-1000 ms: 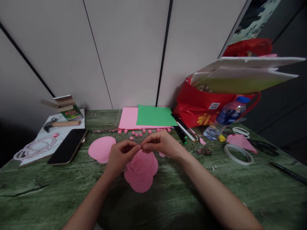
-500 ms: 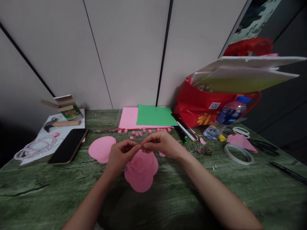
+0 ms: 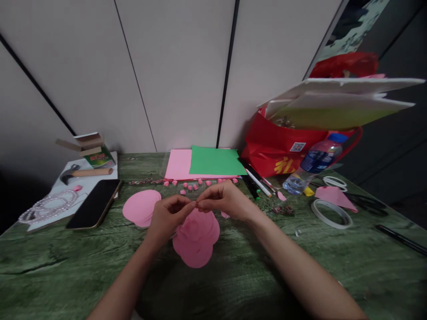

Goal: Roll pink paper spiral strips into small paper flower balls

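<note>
My left hand [image 3: 168, 217] and my right hand [image 3: 223, 200] meet fingertip to fingertip above a layered pink paper flower [image 3: 196, 238] lying on the green table [image 3: 66, 266]. Both hands are pinched closed on something tiny between them that I cannot make out. A loose pink paper circle [image 3: 142, 207] lies just left of my left hand. Behind the hands runs a row of several small pink paper buds [image 3: 200, 182].
Pink and green paper sheets [image 3: 207, 162] lie at the back. At the left are a black phone [image 3: 95, 203], a bead string [image 3: 46, 206], a hammer [image 3: 85, 172] and a small box [image 3: 95, 151]. On the right stand a red bag [image 3: 283, 146], a water bottle [image 3: 315, 162], pens [image 3: 255, 180], a tape ring [image 3: 330, 213] and scissors [image 3: 365, 202].
</note>
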A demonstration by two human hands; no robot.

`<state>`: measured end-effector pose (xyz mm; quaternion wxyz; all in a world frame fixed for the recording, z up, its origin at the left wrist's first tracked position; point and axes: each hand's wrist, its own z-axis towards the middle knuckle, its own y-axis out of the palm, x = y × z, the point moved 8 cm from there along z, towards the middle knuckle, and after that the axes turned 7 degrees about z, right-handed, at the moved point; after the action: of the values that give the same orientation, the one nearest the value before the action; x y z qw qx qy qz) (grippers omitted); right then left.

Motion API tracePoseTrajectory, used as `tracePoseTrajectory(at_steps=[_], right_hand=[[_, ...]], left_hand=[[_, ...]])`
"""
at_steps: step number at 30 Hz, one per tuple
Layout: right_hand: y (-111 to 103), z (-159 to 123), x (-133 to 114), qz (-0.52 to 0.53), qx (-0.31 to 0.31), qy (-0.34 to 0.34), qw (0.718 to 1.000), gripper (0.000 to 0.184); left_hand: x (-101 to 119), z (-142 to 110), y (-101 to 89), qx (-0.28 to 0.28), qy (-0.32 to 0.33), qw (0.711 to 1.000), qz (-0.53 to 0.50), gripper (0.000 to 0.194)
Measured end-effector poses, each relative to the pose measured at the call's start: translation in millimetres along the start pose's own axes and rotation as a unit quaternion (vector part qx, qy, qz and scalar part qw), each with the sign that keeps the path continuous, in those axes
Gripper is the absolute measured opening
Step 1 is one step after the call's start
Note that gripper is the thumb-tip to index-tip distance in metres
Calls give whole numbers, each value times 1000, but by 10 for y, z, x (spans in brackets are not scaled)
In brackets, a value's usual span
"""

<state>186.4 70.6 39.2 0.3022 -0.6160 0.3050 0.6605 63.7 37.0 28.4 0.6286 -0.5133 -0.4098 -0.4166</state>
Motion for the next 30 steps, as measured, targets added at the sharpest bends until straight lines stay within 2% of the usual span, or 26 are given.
tracePoseTrajectory(at_steps=[8, 11, 15, 19, 23, 27, 30], right_hand=[[-1, 10, -16, -10, 13, -14, 1000, 4], [-48, 22, 37, 5, 47, -14, 999, 7], [-110, -18, 204, 84, 112, -29, 990, 16], [-117, -101, 517, 188, 167, -17, 968, 26], [-115, -126, 749, 242, 192, -21, 951, 26], [-130, -105, 828, 267, 198, -14, 943, 28], [-149, -92, 754, 258, 199, -16, 945, 29]], left_hand=[[15, 3, -4, -5, 5, 1000, 4, 14], [26, 12, 1, -12, 7, 1000, 12, 15], [-16, 24, 48, -37, 5, 999, 22, 15], [-112, 36, 129, -62, -14, 998, 23, 16], [-181, 45, 192, -75, -36, 996, 19, 16], [-197, 53, 189, -71, -38, 997, 16, 15], [-171, 56, 156, -61, -25, 998, 16, 14]])
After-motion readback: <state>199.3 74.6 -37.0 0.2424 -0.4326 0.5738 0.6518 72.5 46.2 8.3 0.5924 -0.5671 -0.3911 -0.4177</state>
